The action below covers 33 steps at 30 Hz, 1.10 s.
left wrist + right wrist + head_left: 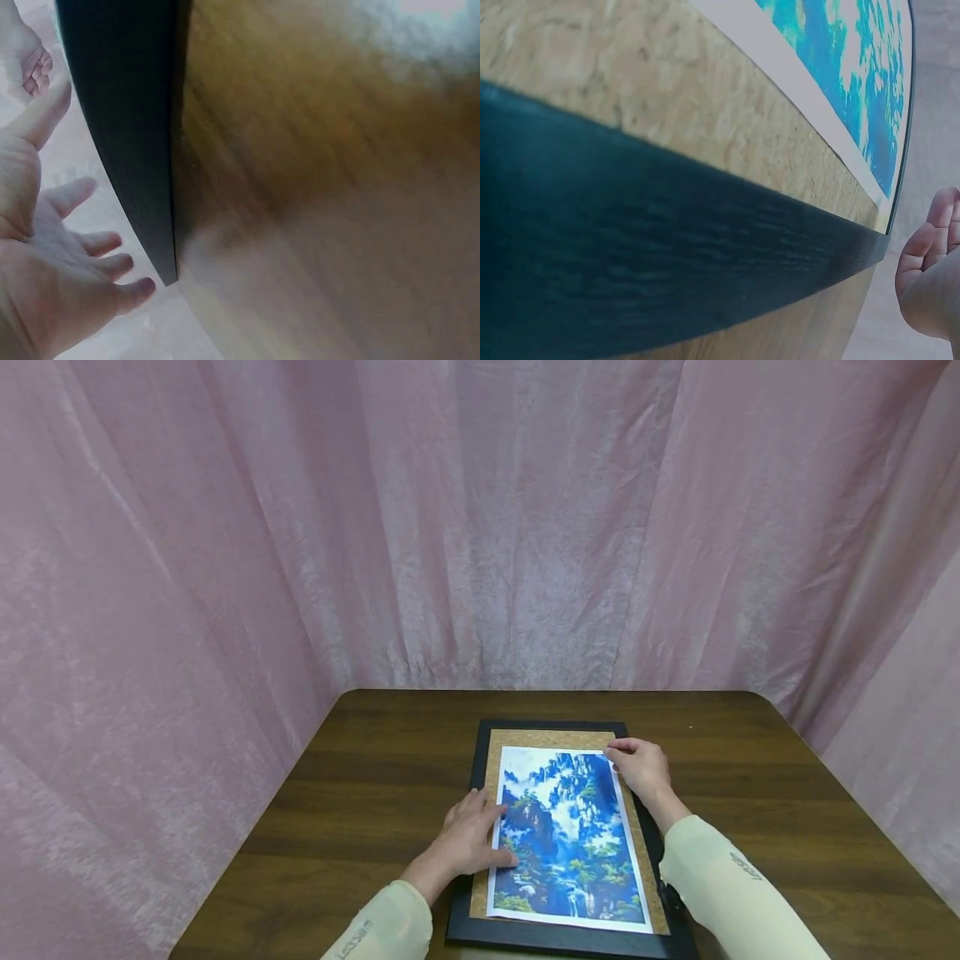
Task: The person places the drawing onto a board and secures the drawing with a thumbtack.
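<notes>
Brown table [360,760] | left grip [468,835] splayed, touching print [570,835] | right grip [641,768] pinching its far right corner

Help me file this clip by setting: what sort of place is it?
Probably a curtained-off indoor work corner, perhaps set up for filming: pink curtains hang behind and beside a wooden table, where a picture lies on a black-framed corkboard.
</notes>
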Tool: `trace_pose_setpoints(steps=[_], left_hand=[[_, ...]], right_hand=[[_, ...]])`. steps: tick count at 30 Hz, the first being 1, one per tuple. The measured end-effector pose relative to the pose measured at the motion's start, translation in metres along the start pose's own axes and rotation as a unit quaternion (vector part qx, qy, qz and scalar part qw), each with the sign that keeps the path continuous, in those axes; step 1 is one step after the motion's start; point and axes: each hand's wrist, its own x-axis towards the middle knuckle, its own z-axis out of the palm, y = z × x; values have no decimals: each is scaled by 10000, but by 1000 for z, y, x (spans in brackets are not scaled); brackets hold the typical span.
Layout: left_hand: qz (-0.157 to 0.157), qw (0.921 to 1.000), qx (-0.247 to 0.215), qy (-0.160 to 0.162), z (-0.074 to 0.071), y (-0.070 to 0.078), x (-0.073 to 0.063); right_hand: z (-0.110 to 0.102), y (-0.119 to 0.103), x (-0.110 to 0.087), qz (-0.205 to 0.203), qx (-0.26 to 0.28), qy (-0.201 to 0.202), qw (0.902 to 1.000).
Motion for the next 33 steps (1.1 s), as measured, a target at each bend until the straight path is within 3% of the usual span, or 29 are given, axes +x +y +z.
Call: trace_pose_setpoints(steps=[6, 33], left_hand=[[-22, 9993, -26, -366, 2, -2, -3], [-159, 9988, -231, -393, 2, -3, -3]], right_hand=[[4, -2, -1, -84, -123, -36, 9999], [26, -13, 2, -240, -330, -356, 9985]])
